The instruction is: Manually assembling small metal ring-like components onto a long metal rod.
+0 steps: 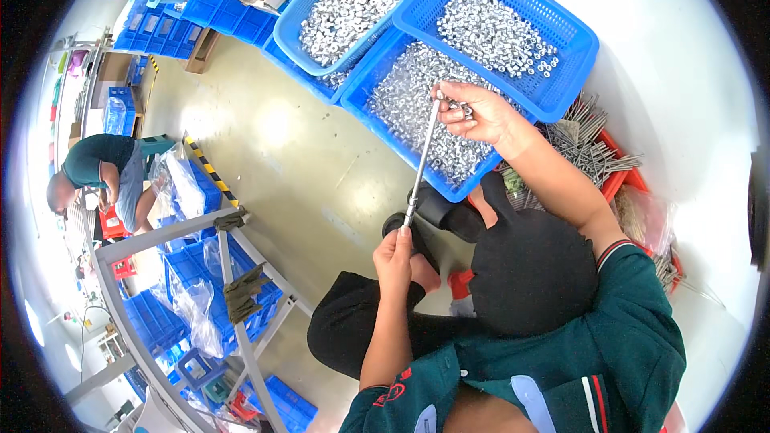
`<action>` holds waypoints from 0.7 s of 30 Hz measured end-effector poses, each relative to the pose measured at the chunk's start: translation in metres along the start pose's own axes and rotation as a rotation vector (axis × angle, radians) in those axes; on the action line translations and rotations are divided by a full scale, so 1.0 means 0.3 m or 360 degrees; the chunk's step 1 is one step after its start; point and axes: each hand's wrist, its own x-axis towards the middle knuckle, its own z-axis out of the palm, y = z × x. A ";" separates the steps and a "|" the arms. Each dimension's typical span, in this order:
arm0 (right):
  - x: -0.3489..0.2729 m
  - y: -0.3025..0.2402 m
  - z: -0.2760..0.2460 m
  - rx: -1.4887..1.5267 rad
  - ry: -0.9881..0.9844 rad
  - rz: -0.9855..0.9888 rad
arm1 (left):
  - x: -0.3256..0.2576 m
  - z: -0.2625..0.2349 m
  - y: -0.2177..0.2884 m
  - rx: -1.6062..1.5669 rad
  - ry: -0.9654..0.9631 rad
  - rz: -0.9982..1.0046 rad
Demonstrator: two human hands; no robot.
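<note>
A slim silver metal rod [425, 143] with a collar near its lower end slants up in front of me. My left hand [393, 258] is closed on that lower end. At the upper tip my right hand [481, 116] has its thumb and forefinger pinched together, with several small silver metal nuts [459, 106] held in its curled fingers. Whether a nut sits on the tip is hidden by the fingers. Beneath the right hand is a blue bin [348, 103] full of the same small nuts.
A blue perforated basket [577, 36] of nuts overlaps the bin's far right; another light-blue basket [281, 32] stands left. Metal rods [589, 144] fill red crates at my right. A grey metal frame [172, 232] stands left, near blue crates and a bent-over person [100, 164].
</note>
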 end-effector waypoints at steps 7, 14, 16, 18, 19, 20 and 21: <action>0.017 0.040 -0.003 -0.2571 0.0698 -0.0701 | 0.014 -0.014 -0.030 -0.0005 0.0047 0.0052; -0.007 -0.007 0.008 -0.0379 0.0277 -0.0085 | 0.010 -0.006 -0.015 -0.0095 0.0042 0.0041; -0.007 -0.002 0.012 -0.0219 0.0229 -0.0024 | 0.006 -0.007 -0.018 -0.0071 0.0045 0.0046; -0.008 -0.003 0.018 -0.0076 0.0260 0.0017 | 0.006 -0.006 -0.024 -0.0056 0.0011 0.0083; -0.009 -0.004 0.020 -0.0077 0.0262 0.0015 | 0.006 -0.005 -0.025 -0.0056 0.0008 0.0083; -0.010 -0.005 0.022 -0.0074 0.0276 0.0017 | 0.006 -0.003 -0.026 -0.0054 -0.0002 0.0073; -0.008 -0.005 0.029 -0.0071 0.0287 0.0022 | 0.006 -0.004 -0.027 -0.0049 -0.0009 0.0064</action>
